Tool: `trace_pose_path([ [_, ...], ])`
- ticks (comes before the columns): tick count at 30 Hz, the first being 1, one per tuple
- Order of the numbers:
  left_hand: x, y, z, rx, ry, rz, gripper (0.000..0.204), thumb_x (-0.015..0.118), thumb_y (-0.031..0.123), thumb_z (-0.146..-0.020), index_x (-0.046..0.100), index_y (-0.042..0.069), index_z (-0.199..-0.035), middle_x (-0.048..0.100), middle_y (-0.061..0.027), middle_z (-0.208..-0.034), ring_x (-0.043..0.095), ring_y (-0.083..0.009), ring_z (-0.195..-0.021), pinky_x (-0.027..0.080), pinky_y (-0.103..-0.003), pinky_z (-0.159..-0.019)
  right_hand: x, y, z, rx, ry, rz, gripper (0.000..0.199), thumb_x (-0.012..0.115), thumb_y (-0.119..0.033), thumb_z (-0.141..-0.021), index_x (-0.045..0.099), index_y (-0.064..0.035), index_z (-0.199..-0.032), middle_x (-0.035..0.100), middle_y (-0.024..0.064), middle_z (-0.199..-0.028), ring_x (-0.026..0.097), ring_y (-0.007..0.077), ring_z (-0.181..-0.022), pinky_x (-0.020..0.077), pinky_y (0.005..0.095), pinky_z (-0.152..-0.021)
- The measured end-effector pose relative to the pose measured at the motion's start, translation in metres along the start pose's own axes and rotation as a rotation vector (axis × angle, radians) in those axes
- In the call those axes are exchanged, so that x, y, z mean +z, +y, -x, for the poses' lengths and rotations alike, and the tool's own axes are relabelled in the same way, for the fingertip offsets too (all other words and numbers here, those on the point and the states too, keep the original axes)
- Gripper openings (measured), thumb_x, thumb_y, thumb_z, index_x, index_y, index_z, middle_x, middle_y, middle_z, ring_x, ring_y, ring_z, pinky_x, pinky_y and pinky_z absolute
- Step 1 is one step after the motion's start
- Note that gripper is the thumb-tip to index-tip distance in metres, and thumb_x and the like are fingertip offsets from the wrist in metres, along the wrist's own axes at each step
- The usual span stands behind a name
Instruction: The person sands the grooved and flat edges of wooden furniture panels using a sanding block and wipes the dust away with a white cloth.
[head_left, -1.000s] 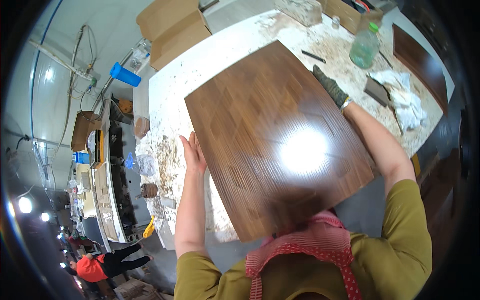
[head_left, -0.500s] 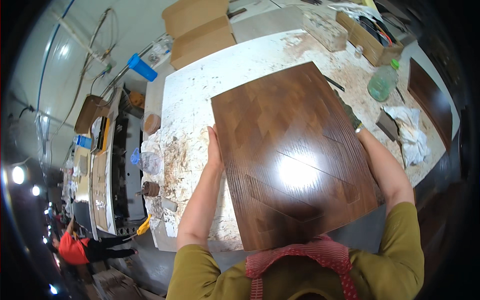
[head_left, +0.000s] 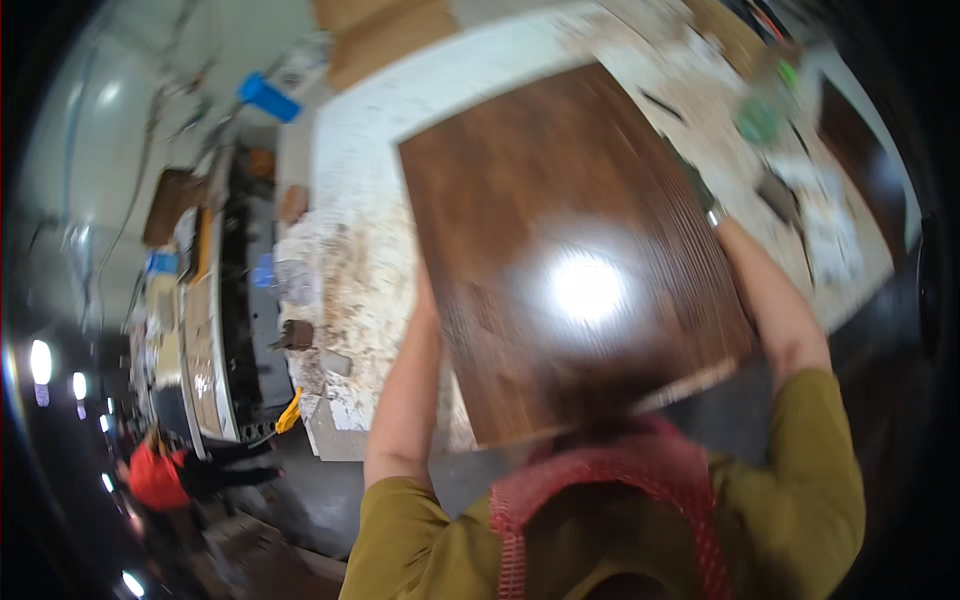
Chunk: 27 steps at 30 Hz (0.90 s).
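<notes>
A dark brown wooden panel with a glossy face is held above the worktable, tilted and reflecting a bright lamp. My left hand grips its left edge, with the fingers hidden behind the board. At the right edge is my right hand, in a dark greenish glove with a light band at the wrist. Most of that hand is also behind the panel. Motion blurs the picture.
The white, brown-stained worktable lies beneath. A green bottle, white cloth and another dark panel are at right. A blue cup and cardboard box stand far left. A person in red is lower left.
The whole view has shifted, so the table things appear higher and blurred. The panel, still between both hands, has moved slightly away from my body and its lamp reflection has shifted.
</notes>
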<state>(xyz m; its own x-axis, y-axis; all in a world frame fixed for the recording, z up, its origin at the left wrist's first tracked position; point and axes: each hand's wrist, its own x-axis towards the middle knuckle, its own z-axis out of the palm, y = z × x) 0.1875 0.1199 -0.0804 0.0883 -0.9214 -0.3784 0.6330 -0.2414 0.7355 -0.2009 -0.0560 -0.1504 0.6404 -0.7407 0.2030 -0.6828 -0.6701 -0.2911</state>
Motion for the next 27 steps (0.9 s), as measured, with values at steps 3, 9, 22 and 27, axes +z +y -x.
trace_pose_path([
  [3, -0.012, -0.019, 0.019, -0.046, 0.003, -0.053, 0.061, 0.031, 0.049, -0.104, 0.042, 0.001, -0.141, 0.05, -0.0136, -0.137, 0.054, -0.0241, -0.119, 0.05, -0.037, -0.096, 0.025, 0.007, 0.074, 0.047, 0.044, -0.037, 0.057, 0.047, -0.04, -0.098, 0.046, 0.0006, -0.138, 0.063, 0.0173, -0.119, 0.061, 0.0256, -0.108, 0.0509, 0.0386, -0.091],
  [9, -0.022, -0.049, 0.058, -0.119, 0.0, -0.103, 0.058, 0.032, 0.046, -0.104, 0.044, 0.001, -0.139, 0.052, -0.0128, -0.135, 0.056, -0.0233, -0.115, 0.052, -0.036, -0.093, 0.041, -0.022, 0.146, 0.265, 0.2, -0.869, 0.05, 0.048, -0.026, -0.102, 0.04, 0.0003, -0.145, 0.05, 0.0138, -0.143, 0.051, 0.0181, -0.127, 0.0417, 0.031, -0.106],
  [22, -0.032, -0.06, 0.094, -0.091, 0.019, -0.154, 0.051, 0.036, 0.041, -0.104, 0.048, 0.002, -0.136, 0.056, -0.0111, -0.129, 0.06, -0.0215, -0.108, 0.055, -0.033, -0.086, -0.01, -0.086, 0.2, 0.334, -0.032, -0.381, 0.058, 0.047, -0.027, -0.102, 0.029, -0.001, -0.15, 0.032, 0.0124, -0.155, 0.037, 0.0209, -0.139, 0.0335, 0.0335, -0.113],
  [27, -0.031, -0.064, 0.12, 0.001, -0.005, -0.355, 0.049, 0.038, 0.039, -0.104, 0.049, 0.002, -0.134, 0.057, -0.0104, -0.127, 0.061, -0.0209, -0.106, 0.056, -0.033, -0.084, -0.029, -0.082, 0.221, 0.316, -0.014, -0.719, 0.064, 0.05, -0.03, -0.1, 0.025, -0.0021, -0.152, 0.028, 0.0119, -0.157, 0.033, 0.0227, -0.141, 0.0308, 0.0355, -0.114],
])
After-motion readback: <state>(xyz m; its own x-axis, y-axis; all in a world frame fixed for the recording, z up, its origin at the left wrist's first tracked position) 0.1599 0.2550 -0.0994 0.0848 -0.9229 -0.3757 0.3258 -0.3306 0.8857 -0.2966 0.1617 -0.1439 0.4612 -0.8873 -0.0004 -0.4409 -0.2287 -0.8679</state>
